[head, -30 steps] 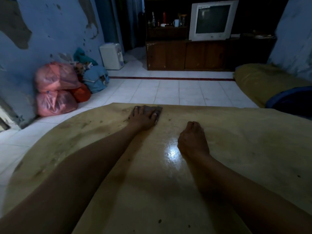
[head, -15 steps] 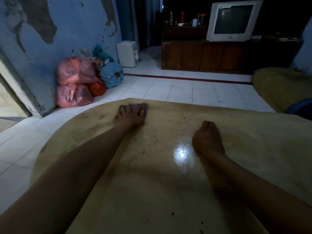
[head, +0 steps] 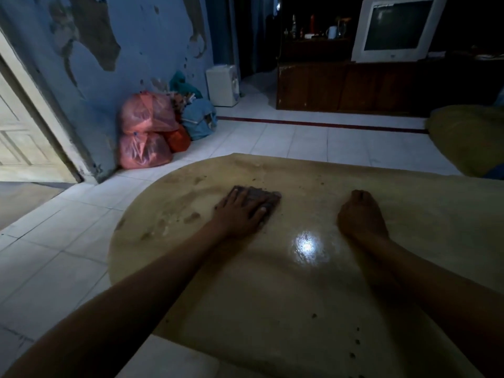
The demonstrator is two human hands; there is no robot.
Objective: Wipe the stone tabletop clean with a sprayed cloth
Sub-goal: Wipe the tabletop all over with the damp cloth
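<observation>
A tan stone tabletop [head: 286, 296] with a rounded left end fills the lower half of the head view; dark specks and smudges mark its far left part, and a bright glare spot shines near the middle. My left hand [head: 240, 214] lies flat with straight fingers on a dark cloth [head: 266, 196], pressing it onto the stone near the far left edge. My right hand [head: 361, 214] rests on the tabletop to the right, fingers curled under, holding nothing that I can see.
White tiled floor [head: 68, 241] surrounds the table. Pink plastic bags [head: 147, 132] and a blue bundle lean on the peeling blue wall at left. A wooden cabinet [head: 341, 85] carries a TV [head: 395, 28] at the back. A yellow cushion [head: 469, 135] lies at right.
My left hand has slid the cloth back from the far edge toward the table's middle, and the view has swung left. My right hand stays where it was.
</observation>
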